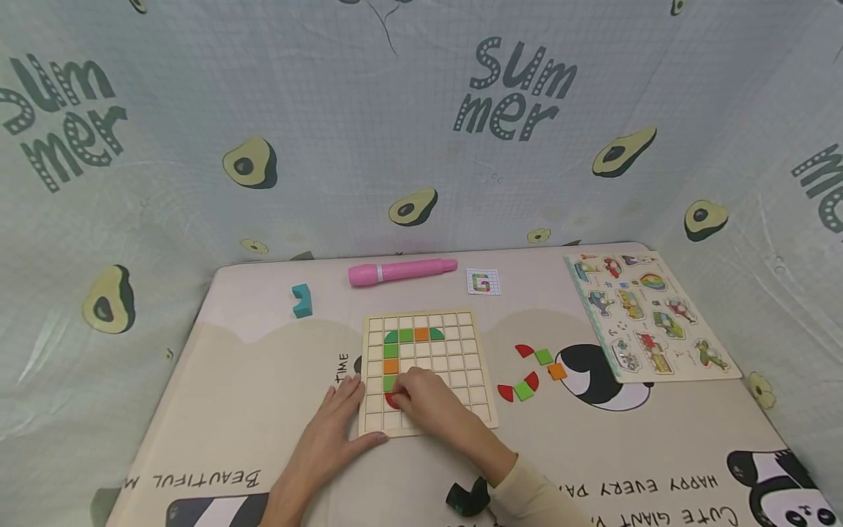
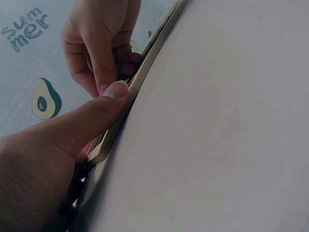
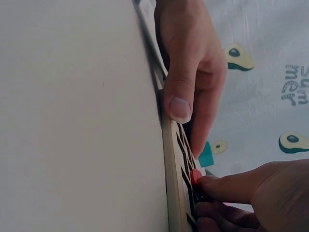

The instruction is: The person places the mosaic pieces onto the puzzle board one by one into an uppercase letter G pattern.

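A square wooden grid board lies on the table before me. Set in its cells are a green quarter-circle, green and orange squares down the left, and another green quarter-circle ending the top row. My right hand pinches a red quarter-circle piece at the cell below the lowest green square. My left hand steadies the board's near left corner, fingers straight along the left side and thumb on the near rim.
Right of the board lie several loose red, green and orange pieces. Behind it are a pink marker and a small pattern card. A teal block is at left, a picture puzzle board at right, a dark green block in front.
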Action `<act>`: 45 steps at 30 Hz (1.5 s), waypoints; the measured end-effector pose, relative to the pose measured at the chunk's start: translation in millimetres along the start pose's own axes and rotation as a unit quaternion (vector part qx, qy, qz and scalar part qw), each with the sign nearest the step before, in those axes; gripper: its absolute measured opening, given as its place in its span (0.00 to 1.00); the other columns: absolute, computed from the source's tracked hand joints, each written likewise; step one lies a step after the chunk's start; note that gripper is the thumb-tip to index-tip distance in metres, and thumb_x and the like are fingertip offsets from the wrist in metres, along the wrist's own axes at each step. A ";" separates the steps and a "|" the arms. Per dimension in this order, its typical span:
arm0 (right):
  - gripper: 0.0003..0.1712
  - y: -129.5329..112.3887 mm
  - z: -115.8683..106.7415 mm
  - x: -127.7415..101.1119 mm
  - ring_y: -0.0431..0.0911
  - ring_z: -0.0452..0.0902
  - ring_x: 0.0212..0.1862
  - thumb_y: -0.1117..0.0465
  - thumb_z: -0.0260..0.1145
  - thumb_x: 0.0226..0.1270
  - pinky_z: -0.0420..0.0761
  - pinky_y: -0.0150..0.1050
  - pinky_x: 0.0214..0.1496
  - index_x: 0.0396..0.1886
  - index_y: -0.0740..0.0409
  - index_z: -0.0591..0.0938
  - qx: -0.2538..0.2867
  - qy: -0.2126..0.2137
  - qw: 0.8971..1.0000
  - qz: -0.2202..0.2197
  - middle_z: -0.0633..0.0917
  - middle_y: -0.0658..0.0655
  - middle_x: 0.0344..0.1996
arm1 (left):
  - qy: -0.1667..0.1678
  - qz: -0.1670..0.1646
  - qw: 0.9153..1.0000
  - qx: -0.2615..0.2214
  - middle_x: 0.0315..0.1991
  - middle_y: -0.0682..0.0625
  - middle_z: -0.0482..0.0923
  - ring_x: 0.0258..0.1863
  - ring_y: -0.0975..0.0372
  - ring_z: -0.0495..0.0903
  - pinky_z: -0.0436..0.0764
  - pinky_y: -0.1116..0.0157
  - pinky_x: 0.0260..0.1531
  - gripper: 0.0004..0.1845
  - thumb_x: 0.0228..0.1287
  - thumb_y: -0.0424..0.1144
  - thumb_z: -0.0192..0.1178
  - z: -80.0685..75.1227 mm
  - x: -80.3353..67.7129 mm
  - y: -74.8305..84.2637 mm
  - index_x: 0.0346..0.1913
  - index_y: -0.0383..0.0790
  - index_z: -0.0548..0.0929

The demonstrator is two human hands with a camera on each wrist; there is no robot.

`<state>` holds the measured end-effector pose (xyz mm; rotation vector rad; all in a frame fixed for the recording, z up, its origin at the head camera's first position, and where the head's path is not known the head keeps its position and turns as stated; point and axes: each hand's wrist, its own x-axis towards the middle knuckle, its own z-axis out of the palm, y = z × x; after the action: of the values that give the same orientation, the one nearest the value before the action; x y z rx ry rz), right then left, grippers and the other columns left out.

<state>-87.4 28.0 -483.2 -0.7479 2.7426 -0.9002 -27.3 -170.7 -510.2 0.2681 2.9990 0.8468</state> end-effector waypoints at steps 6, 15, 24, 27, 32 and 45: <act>0.06 0.2 1.1 1.1 0.33 0.69 0.28 0.61 0.69 0.67 0.74 0.22 0.29 0.30 0.55 0.88 -0.006 0.006 1.000 -0.016 0.80 0.46 0.25 | 0.006 0.008 1.000 0.000 0.73 0.43 0.69 0.76 0.51 0.63 0.56 0.54 0.80 0.51 0.50 0.66 0.71 -0.3 0.2 -0.3 0.71 0.35 0.72; 0.07 -1.0 1.9 0.9 0.33 0.69 0.28 0.58 0.70 0.67 0.74 0.21 0.28 0.32 0.55 0.88 -0.010 0.002 1.000 -0.014 0.81 0.47 0.26 | 0.000 0.005 1.000 0.000 0.74 0.43 0.67 0.77 0.51 0.62 0.56 0.54 0.81 0.52 0.50 0.65 0.71 -1.0 0.7 0.0 0.71 0.35 0.71; 0.09 -0.1 -5.4 -0.5 0.36 0.70 0.29 0.55 0.71 0.66 0.73 0.23 0.29 0.39 0.55 0.87 -0.007 0.003 1.000 0.007 0.78 0.44 0.27 | -0.005 0.000 1.000 0.003 0.74 0.43 0.67 0.77 0.51 0.61 0.56 0.53 0.81 0.52 0.50 0.67 0.70 -0.3 1.0 0.2 0.71 0.35 0.71; 0.09 1.5 -10.0 -1.2 0.36 0.70 0.30 0.57 0.71 0.65 0.74 0.23 0.29 0.41 0.55 0.87 0.002 0.007 1.000 0.017 0.77 0.44 0.27 | -0.005 -0.002 1.000 0.002 0.74 0.42 0.67 0.77 0.50 0.62 0.56 0.53 0.81 0.52 0.50 0.66 0.70 -0.1 0.8 0.0 0.71 0.35 0.71; 0.08 5.4 -19.4 -1.1 0.37 0.71 0.31 0.59 0.71 0.64 0.75 0.24 0.31 0.41 0.55 0.87 0.012 0.029 0.999 0.017 0.78 0.45 0.28 | -0.002 -0.001 1.000 0.003 0.74 0.42 0.67 0.77 0.50 0.62 0.56 0.53 0.81 0.51 0.50 0.65 0.71 0.4 0.3 0.0 0.71 0.35 0.71; 0.13 24.0 -40.5 -4.6 0.39 0.75 0.35 0.57 0.72 0.65 0.82 0.27 0.36 0.46 0.57 0.84 0.028 0.070 0.996 0.054 0.82 0.51 0.37 | 0.002 0.003 1.000 0.003 0.74 0.41 0.67 0.76 0.49 0.62 0.55 0.52 0.80 0.51 0.48 0.63 0.73 0.1 0.6 1.6 0.70 0.33 0.71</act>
<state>-105.3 67.7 -464.8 -0.5394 2.8325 -1.0382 -27.7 -169.1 -509.5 0.2757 3.0059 0.8389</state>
